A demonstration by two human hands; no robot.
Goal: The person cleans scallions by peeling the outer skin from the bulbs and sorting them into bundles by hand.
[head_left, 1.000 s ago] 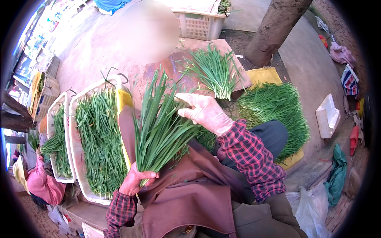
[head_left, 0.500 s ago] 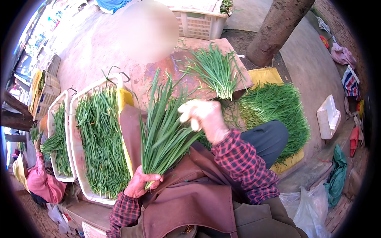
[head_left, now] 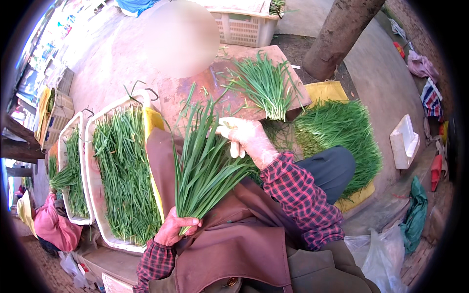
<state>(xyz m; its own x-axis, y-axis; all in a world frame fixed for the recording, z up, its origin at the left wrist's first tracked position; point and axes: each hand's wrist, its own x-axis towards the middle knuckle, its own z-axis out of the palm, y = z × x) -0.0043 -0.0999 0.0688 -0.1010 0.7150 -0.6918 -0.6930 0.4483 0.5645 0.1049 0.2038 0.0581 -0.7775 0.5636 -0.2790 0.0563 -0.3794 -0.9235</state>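
My left hand (head_left: 175, 227) is closed round the base of a bunch of green chives (head_left: 202, 171), above the brown apron (head_left: 234, 244) on my lap. The long leaves fan upward and away from me. At the right side of their upper leaves is my right hand (head_left: 246, 140), thumb and forefinger pinched together, the other fingers curled down. Whatever lies in that pinch is too small to make out. Beyond it, a loose pile of chives (head_left: 268, 85) lies on a reddish board (head_left: 200, 88).
A white crate (head_left: 91, 161) packed with chives stands at my left, a second white crate (head_left: 62, 156) beside it. More chives (head_left: 339, 146) lie on yellow cloth at right. A tree trunk (head_left: 337, 44) rises beyond. At far left, a co-worker in a pink top (head_left: 56, 222) bends by chives.
My right hand has turned slightly and shifted a little left and up, its fingers now less blurred. The held bunch has barely moved. The co-worker's raised arm has come down.
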